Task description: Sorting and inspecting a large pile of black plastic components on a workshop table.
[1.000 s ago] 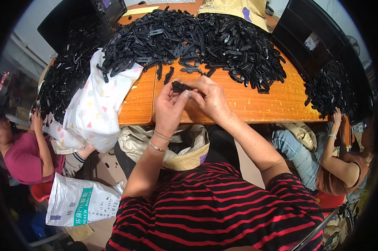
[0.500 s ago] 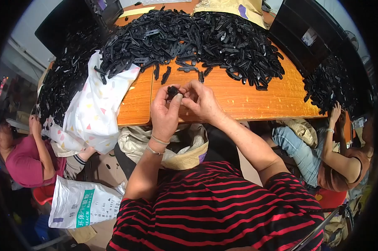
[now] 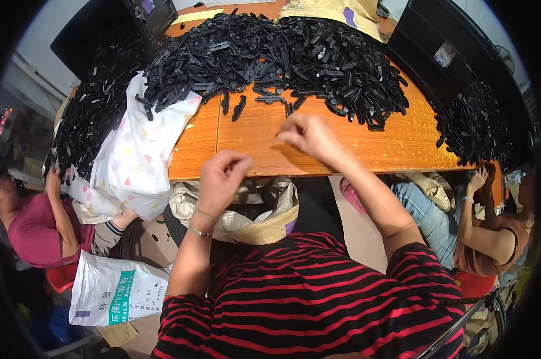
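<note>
My left hand [image 3: 222, 179] hovers over the mouth of a woven sack [image 3: 261, 234] in my lap. Its fingers are loosely curled, thumb apart, and no part shows in them. My right hand [image 3: 311, 137] is above the table's front area, fingers bent in and pressed together; whatever they hold, if anything, is hidden. Just beyond it lie a few loose black plastic parts [image 3: 289, 107], slim and elongated. Behind them a large heap of the same black parts [image 3: 222, 57] covers the back of the wooden table [image 3: 366, 146].
A person in a magenta top [image 3: 43, 233] works at the left, another in a brown top [image 3: 492, 242] at the right, each by more black parts. A patterned white cloth [image 3: 132, 155] hangs over the table edge. A white printed sack [image 3: 117, 293] lies at lower left.
My hands have come apart: the left drew back toward the sack, the right moved right. The small black part held between them no longer shows. The right-hand person's hand moved lower.
</note>
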Motion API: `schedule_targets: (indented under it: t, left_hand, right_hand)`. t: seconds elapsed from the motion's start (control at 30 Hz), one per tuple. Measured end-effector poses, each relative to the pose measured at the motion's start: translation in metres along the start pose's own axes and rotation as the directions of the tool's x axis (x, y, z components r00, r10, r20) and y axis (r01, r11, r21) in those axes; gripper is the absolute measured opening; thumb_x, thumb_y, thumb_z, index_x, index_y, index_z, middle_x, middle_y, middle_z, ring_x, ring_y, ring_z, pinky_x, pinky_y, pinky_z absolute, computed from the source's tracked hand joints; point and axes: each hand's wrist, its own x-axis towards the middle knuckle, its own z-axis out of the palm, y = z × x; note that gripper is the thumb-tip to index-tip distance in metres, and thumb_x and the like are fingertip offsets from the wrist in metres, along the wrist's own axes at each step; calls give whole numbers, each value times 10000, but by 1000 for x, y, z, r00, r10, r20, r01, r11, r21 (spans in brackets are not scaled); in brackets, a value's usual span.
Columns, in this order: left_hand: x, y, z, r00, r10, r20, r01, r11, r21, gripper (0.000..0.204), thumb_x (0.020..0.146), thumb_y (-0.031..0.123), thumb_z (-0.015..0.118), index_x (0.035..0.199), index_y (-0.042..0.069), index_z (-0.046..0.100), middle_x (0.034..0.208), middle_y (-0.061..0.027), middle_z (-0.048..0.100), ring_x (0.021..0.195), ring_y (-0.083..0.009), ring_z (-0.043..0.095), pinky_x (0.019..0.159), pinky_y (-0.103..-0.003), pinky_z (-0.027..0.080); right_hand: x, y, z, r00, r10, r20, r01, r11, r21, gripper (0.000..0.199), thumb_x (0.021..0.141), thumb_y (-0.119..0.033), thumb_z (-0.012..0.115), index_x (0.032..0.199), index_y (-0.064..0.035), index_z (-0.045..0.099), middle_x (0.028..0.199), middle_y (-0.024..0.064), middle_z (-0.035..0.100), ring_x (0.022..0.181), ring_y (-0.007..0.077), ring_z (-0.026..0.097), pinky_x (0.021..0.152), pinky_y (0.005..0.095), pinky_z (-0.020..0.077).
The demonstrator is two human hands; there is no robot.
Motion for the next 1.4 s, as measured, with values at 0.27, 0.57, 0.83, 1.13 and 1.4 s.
schedule_targets:
  t: [0.27,0.57,0.83,1.13,1.4]
  left_hand:
    - [114,-41,14,917,324,-233,-53,677,734,210,795,118,684,959,-4,639,923,-173,634,854,-343,611,757,-409,488]
    - [103,-42,19,918,354,-182,-123,686,717,144,792,116,685,812,37,566,857,-137,602,863,-328,576,744,-421,475]
    - [75,-38,14,967,127,-220,-135,991,-20,142,847,75,664,935,30,561,786,-72,649,658,-195,625,572,-263,476]
    - [58,-20,27,990,-17,-142,-54,873,-484,265,840,-45,623,1087,3,538,937,-56,597,842,-99,588,703,-207,513]
    - [54,1,31,973,122,-194,-192,896,-400,458,784,-149,558,1204,6,461,1030,-72,546,957,-114,557,774,-211,510]
  right_hand:
    - [46,23,12,985,-82,-150,-8,853,-521,308,754,-251,731,894,-22,580,821,199,644,747,390,641,660,462,514]
    - [31,27,-4,983,-178,42,174,842,-511,310,812,-77,536,1107,-21,615,838,213,642,742,384,639,655,439,521]
    - [26,32,-8,998,-48,43,62,904,-422,213,828,-87,605,1014,8,564,748,250,629,764,396,636,672,471,492]
    - [18,-13,-17,988,-58,-143,18,963,-268,151,826,-121,630,875,19,597,821,213,635,769,397,624,671,455,492]
    - [10,-47,0,943,-300,-142,301,953,-15,209,808,-111,698,990,-15,660,907,146,605,752,318,623,649,380,501]
